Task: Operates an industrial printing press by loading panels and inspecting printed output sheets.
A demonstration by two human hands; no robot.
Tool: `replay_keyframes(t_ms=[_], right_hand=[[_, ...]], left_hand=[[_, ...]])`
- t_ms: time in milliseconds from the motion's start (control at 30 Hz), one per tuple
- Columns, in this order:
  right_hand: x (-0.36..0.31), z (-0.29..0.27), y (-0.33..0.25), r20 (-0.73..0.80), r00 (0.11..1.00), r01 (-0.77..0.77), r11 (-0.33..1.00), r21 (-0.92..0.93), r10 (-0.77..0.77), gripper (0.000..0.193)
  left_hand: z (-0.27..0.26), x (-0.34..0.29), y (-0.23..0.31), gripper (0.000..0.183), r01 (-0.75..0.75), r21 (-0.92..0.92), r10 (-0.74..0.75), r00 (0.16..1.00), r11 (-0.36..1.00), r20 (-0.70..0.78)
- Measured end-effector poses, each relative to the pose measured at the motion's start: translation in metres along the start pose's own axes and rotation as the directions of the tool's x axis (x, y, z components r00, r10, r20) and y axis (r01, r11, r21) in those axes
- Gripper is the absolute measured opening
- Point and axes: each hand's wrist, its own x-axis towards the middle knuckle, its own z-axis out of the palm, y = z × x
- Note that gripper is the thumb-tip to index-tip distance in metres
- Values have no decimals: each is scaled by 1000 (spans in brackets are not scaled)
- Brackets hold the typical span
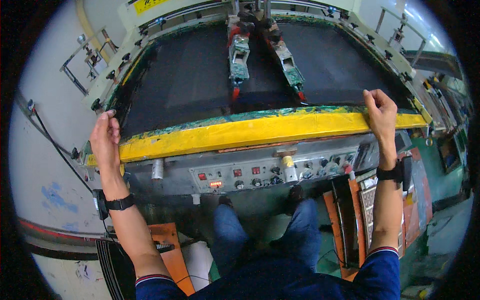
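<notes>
A large screen-printing frame (280, 122) with a yellow-taped front edge lies across the machine before me, its dark mesh (185, 75) smeared with green ink along the border. My left hand (104, 140) is at the frame's front left corner, thumb and fingers pressed together; a dark spot shows at the fingertips. Above the front edge on the right, my right hand (382, 112) is closed, fingers curled against the thumb. Whether either hand pinches something thin, I cannot make out. Two ink-stained squeegee holders (240, 57) with red tips hang over the middle of the mesh.
Below the frame sits a control panel (260, 172) with knobs, red switches and a lit display. Orange-edged frames or boards (367, 210) lean at my right, and an orange piece (172, 250) is at my left. Black clamp knobs (111, 75) line the frame's sides.
</notes>
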Motion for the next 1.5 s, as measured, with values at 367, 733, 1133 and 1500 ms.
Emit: replay_keyframes(t_ms=[367,733,1133,1500], right_hand=[[-3,1,-6,-38,998,44,986,-163,-51,28],[-12,4,-3,-127,986,92,988,-126,-108,27],[-23,5,-6,-129,984,112,987,-116,-127,24],[-23,6,-4,-149,976,140,983,-118,-157,25]], left_hand=[[1,0,0,26,13,-4,-14,999,1000,-51],[2,-3,2,23,-7,-11,6,999,1000,-39],[1,-3,2,23,18,-1,-18,999,1000,-45],[1,-3,0,22,-17,-17,16,999,1000,-48]])
